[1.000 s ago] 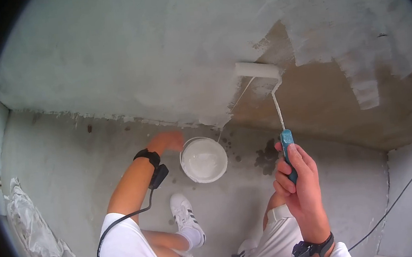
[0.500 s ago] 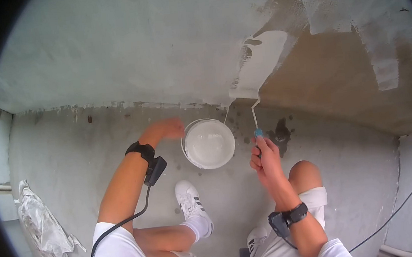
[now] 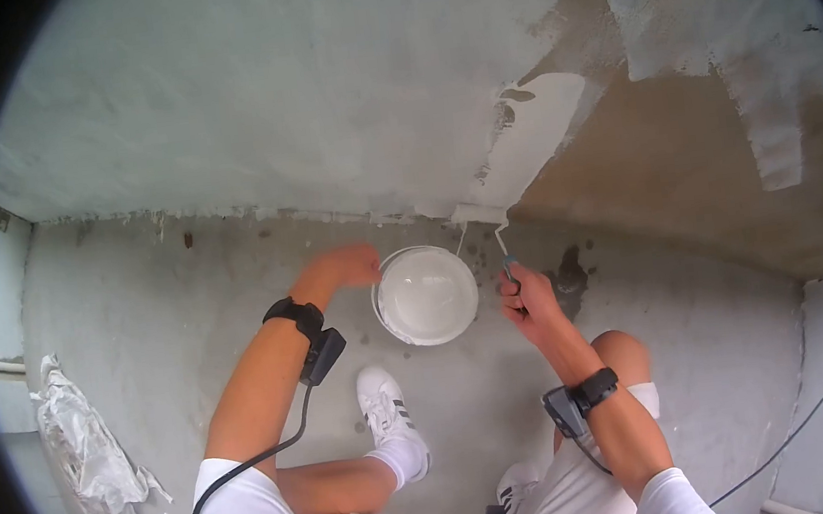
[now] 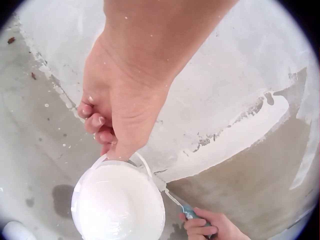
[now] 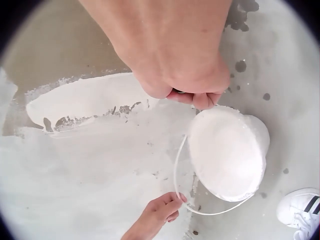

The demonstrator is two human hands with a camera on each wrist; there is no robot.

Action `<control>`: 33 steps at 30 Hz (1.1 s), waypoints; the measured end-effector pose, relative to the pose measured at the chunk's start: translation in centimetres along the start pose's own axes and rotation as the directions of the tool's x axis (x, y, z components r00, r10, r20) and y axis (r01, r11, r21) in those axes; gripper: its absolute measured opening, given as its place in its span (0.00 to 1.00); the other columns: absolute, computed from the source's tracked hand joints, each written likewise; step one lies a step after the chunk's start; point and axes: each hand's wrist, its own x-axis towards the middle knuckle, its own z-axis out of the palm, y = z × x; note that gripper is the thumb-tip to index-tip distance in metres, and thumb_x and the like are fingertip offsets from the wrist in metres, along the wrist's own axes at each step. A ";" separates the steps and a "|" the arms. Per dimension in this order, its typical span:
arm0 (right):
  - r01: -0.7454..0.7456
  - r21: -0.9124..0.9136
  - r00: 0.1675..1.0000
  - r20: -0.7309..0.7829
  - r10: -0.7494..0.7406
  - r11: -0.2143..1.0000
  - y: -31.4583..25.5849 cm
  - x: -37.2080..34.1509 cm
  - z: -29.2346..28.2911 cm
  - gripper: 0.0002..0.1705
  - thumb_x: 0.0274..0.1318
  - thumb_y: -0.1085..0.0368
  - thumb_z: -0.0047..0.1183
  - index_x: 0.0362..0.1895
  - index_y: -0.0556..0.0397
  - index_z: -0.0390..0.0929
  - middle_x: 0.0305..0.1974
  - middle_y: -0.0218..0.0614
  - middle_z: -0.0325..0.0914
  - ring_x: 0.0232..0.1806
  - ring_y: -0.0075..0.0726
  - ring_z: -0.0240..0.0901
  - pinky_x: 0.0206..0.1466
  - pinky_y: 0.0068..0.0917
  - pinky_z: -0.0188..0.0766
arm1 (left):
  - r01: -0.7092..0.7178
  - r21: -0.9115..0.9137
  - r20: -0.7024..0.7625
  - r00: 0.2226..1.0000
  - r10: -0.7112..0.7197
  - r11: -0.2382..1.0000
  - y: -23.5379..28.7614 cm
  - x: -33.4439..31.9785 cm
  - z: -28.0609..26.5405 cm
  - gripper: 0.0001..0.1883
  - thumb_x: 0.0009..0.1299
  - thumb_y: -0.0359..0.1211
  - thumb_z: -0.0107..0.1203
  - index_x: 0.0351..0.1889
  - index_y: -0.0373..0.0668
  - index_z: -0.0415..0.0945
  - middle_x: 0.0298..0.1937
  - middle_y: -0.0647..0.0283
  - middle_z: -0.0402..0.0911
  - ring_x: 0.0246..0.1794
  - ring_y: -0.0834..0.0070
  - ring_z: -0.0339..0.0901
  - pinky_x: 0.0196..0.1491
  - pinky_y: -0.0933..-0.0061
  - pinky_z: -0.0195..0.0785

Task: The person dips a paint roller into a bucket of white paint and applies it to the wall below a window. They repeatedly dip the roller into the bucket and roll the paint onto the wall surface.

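My right hand [image 3: 533,302] is curled closely round the blue handle [image 4: 188,212] of a paint roller, fingers wrapped under the grip. That arm reaches forward from my lower right, the forearm slanting up and inward, with a black wrist camera [image 3: 565,410] strapped on. From my fist the thin metal frame [image 4: 174,198] runs on to the white roller head [image 3: 478,215], which lies crosswise at the foot of the wall, just beyond the bucket.

My left hand [image 3: 352,265] pinches the bucket's thin white bail [image 5: 215,214] between thumb and fingers. The left forearm slants up and to the right, and the hand hangs over the bail with the wrist bent toward the bucket; small white specks dot my fingers.

The white bucket [image 5: 262,139] sits between my two hands – nearer the left one – with white paint [image 3: 425,294] inside. Above the roller head a bright white stripe [image 3: 541,133] slants up the wall [image 3: 265,102], beside a bare brownish patch [image 3: 661,145]. Dark spots mark the grey floor [image 3: 705,377]. Closer to me is my striped white shoe [image 3: 385,410], and far to the left lies a crumpled whitish sheet [image 3: 97,466].
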 end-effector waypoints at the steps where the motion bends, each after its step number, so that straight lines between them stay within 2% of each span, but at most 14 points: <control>1: 0.016 -0.006 1.000 -0.002 -0.016 1.000 -1.3 -2.3 0.7 0.12 0.71 0.57 0.46 0.42 0.52 0.68 0.21 0.21 0.60 0.15 0.16 0.48 0.18 0.20 0.44 | 0.005 0.022 -0.002 1.000 -0.005 1.000 -0.3 0.5 0.4 0.15 0.59 0.41 0.56 0.34 0.39 0.82 0.32 0.52 0.83 0.32 0.59 0.79 0.37 0.56 0.70; 2: 0.027 -0.019 1.000 0.001 -0.027 0.999 -2.5 -4.4 1.3 0.12 0.71 0.57 0.45 0.43 0.54 0.69 0.22 0.21 0.60 0.16 0.15 0.48 0.17 0.20 0.44 | 0.010 0.045 -0.007 1.000 -0.009 0.999 -0.2 0.7 0.3 0.15 0.59 0.41 0.56 0.33 0.40 0.82 0.32 0.52 0.83 0.32 0.59 0.79 0.37 0.55 0.70; 5: 0.066 -0.044 0.998 0.020 -0.065 0.997 -6.0 -10.3 3.2 0.13 0.72 0.58 0.45 0.45 0.57 0.68 0.22 0.22 0.60 0.16 0.14 0.48 0.17 0.19 0.43 | 0.059 0.083 0.068 0.996 -0.065 0.995 1.5 -0.4 -1.3 0.18 0.60 0.38 0.53 0.41 0.36 0.84 0.39 0.47 0.85 0.40 0.50 0.82 0.46 0.51 0.74; 8: 0.094 -0.045 0.995 0.032 -0.093 0.995 -8.6 -14.9 4.5 0.14 0.72 0.58 0.45 0.47 0.58 0.68 0.23 0.21 0.59 0.15 0.13 0.47 0.17 0.19 0.42 | 0.072 0.121 0.098 0.992 -0.084 0.990 1.3 0.4 -1.0 0.16 0.58 0.38 0.54 0.36 0.36 0.84 0.38 0.48 0.85 0.38 0.50 0.82 0.44 0.51 0.74; 14: 0.171 -0.001 0.984 0.041 -0.171 0.985 -11.9 -22.5 7.4 0.16 0.73 0.57 0.44 0.49 0.58 0.68 0.23 0.22 0.60 0.16 0.14 0.47 0.18 0.19 0.44 | 0.071 0.052 0.131 0.988 -0.077 0.996 0.3 1.4 -0.6 0.12 0.51 0.37 0.56 0.26 0.40 0.84 0.33 0.50 0.85 0.34 0.53 0.82 0.39 0.53 0.74; 17: 0.205 0.001 0.976 0.081 -0.204 0.979 -13.2 -25.3 7.9 0.16 0.74 0.55 0.44 0.48 0.57 0.68 0.23 0.23 0.60 0.17 0.15 0.48 0.20 0.20 0.46 | 0.024 0.093 0.126 0.991 -0.035 0.995 -0.1 1.7 -0.2 0.13 0.55 0.41 0.55 0.19 0.42 0.82 0.24 0.57 0.84 0.26 0.62 0.80 0.34 0.59 0.71; 22: 0.271 0.006 0.957 0.103 -0.271 0.962 -15.0 -28.6 8.6 0.16 0.74 0.56 0.44 0.50 0.58 0.68 0.23 0.24 0.60 0.17 0.16 0.47 0.20 0.20 0.46 | 0.007 0.043 0.116 0.993 -0.012 0.999 -1.4 2.6 0.7 0.13 0.53 0.42 0.56 0.16 0.43 0.80 0.22 0.57 0.82 0.24 0.64 0.79 0.32 0.59 0.70; 25: 0.331 0.001 0.943 0.044 -0.330 0.944 -15.7 -30.4 9.8 0.17 0.72 0.56 0.46 0.50 0.58 0.71 0.22 0.21 0.58 0.15 0.12 0.46 0.19 0.18 0.43 | 0.019 0.055 0.117 0.993 -0.025 0.998 -0.4 1.6 -0.6 0.12 0.51 0.41 0.56 0.14 0.43 0.79 0.19 0.56 0.80 0.21 0.64 0.77 0.29 0.58 0.68; 29: 0.399 -0.010 0.916 0.046 -0.398 0.917 -16.8 -33.3 10.9 0.17 0.73 0.56 0.45 0.51 0.58 0.70 0.22 0.22 0.59 0.15 0.14 0.47 0.19 0.19 0.45 | -0.007 0.003 0.096 0.995 0.007 1.000 -0.8 1.7 -0.3 0.11 0.48 0.39 0.56 0.12 0.43 0.76 0.17 0.57 0.78 0.19 0.64 0.73 0.25 0.57 0.65; 33: 0.453 -0.040 0.889 0.087 -0.449 0.890 -17.3 -34.4 11.0 0.18 0.74 0.54 0.44 0.52 0.57 0.68 0.23 0.26 0.61 0.14 0.17 0.49 0.19 0.21 0.48 | -0.003 0.063 0.121 0.993 -0.005 0.998 -0.1 1.8 -0.8 0.10 0.47 0.39 0.56 0.12 0.43 0.76 0.17 0.56 0.78 0.19 0.61 0.74 0.25 0.58 0.65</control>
